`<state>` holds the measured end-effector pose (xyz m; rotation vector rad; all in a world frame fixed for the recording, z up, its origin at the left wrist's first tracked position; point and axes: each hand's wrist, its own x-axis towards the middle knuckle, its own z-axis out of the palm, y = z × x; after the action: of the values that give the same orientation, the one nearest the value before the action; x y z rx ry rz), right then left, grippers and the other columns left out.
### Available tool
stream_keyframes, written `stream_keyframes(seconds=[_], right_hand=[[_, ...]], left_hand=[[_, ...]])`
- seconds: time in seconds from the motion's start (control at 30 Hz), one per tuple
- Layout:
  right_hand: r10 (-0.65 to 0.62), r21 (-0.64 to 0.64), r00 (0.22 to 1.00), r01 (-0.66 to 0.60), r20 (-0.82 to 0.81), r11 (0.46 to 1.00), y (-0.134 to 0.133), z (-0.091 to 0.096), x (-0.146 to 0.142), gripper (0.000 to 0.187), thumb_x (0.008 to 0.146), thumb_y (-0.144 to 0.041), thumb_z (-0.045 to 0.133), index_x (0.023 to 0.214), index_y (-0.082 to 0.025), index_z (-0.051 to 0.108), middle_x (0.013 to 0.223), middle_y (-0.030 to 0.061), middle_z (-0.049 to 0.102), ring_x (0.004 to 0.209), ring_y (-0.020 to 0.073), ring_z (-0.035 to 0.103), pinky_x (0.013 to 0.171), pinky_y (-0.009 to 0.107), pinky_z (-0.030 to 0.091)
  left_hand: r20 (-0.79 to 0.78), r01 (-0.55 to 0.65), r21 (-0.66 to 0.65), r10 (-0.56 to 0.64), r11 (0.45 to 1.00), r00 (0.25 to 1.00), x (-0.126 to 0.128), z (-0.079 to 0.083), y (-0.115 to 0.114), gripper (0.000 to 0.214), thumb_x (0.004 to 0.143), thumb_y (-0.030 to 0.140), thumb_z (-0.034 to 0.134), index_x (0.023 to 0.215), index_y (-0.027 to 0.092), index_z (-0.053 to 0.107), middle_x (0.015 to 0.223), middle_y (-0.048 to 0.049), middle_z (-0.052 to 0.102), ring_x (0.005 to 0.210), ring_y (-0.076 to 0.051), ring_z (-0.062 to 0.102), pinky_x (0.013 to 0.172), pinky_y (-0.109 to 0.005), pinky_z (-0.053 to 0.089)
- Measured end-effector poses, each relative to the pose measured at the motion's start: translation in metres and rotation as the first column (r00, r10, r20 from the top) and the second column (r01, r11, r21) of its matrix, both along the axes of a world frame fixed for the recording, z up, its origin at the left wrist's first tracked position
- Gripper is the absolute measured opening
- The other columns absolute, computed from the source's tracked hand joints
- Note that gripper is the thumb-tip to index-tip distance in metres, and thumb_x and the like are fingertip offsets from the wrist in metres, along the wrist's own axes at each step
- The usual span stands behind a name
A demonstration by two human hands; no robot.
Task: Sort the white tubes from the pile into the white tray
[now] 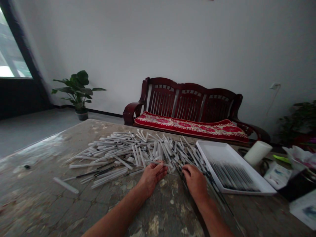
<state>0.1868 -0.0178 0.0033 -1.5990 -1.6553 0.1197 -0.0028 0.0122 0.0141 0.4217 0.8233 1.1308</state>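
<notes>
My left hand (153, 175) is closed around a thin translucent white tube (165, 164), which lies nearly level across its fingers and points right. My right hand (195, 181) is a short way to the right, thumb and fingertips pinched together by some dark thin sticks; what it holds, if anything, is too small to make out. Just beyond both hands spreads a large heap of white plastic tubes (113, 148), with thin black sticks (105, 170) among them.
To the right, a white shallow box (217, 148) contains a row of dark sticks in pale sleeves (232, 176). Past it are a white roll (258, 153) and a small white packet (277, 175). One loose tube (65, 185) lies left on the table (81, 214). Behind stands a wooden bench (190, 102).
</notes>
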Motion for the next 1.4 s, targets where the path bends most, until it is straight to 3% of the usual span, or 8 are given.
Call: stream_keyframes(seconds=[0.07, 0.17, 0.27, 0.8, 1.4], right_hand=[[-0.008, -0.01, 0.981, 0.006, -0.193, 1.0, 0.002, -0.001, -0.005, 0.016, 0.078, -0.028, 0.055, 0.085, -0.022, 0.068, 0.086, 0.0051, 0.071, 0.082, 0.0213, 0.064, 0.078, 0.033, 0.047], [-0.002, -0.078, 0.858, -0.044, -0.514, 0.996, 0.003, -0.001, -0.016, 0.02, 0.075, -0.032, 0.059, 0.088, -0.02, 0.068, 0.081, 0.0047, 0.071, 0.072, 0.0207, 0.066, 0.068, 0.032, 0.052], [-0.002, -0.104, 0.762, -0.086, -0.648, 0.991, 0.001, 0.001, -0.027, 0.02, 0.07, -0.034, 0.063, 0.082, -0.019, 0.068, 0.073, 0.0035, 0.07, 0.063, 0.0198, 0.064, 0.061, 0.03, 0.053], [-0.008, -0.1, 0.678, -0.097, -0.735, 0.99, 0.001, 0.002, -0.04, 0.02, 0.065, -0.033, 0.068, 0.077, -0.018, 0.068, 0.066, 0.0018, 0.068, 0.061, 0.0178, 0.063, 0.06, 0.028, 0.051], [0.022, -0.075, 0.78, -0.089, -0.626, 0.993, 0.002, -0.005, -0.036, 0.017, 0.07, -0.031, 0.064, 0.079, -0.018, 0.068, 0.072, 0.0027, 0.069, 0.069, 0.0182, 0.062, 0.067, 0.029, 0.05]], left_hand=[[0.005, -0.001, 0.001, 0.001, 1.0, 1.0, 0.001, 0.0, 0.0, 0.004, 0.082, 0.008, 0.06, 0.082, 0.012, 0.059, 0.069, -0.0065, 0.069, 0.066, -0.014, 0.069, 0.061, -0.022, 0.057], [0.027, 0.011, 0.002, -0.011, 1.0, 1.0, 0.003, -0.001, -0.001, 0.004, 0.083, 0.007, 0.059, 0.083, 0.011, 0.059, 0.07, -0.0079, 0.07, 0.066, -0.014, 0.07, 0.062, -0.023, 0.057], [0.048, 0.037, -0.004, -0.037, 0.999, 0.998, 0.005, -0.001, -0.003, 0.004, 0.083, 0.006, 0.058, 0.083, 0.01, 0.059, 0.071, -0.0088, 0.071, 0.065, -0.014, 0.07, 0.063, -0.023, 0.057], [0.045, 0.061, 0.014, -0.061, 0.998, 0.997, 0.007, -0.004, -0.004, 0.005, 0.081, 0.006, 0.06, 0.079, 0.011, 0.061, 0.07, -0.0081, 0.071, 0.065, -0.014, 0.069, 0.062, -0.022, 0.057], [0.026, 0.069, 0.038, -0.07, 0.997, 0.997, 0.007, -0.008, -0.004, 0.012, 0.071, 0.011, 0.073, 0.078, 0.011, 0.063, 0.071, -0.0065, 0.071, 0.066, -0.014, 0.069, 0.063, -0.022, 0.056]])
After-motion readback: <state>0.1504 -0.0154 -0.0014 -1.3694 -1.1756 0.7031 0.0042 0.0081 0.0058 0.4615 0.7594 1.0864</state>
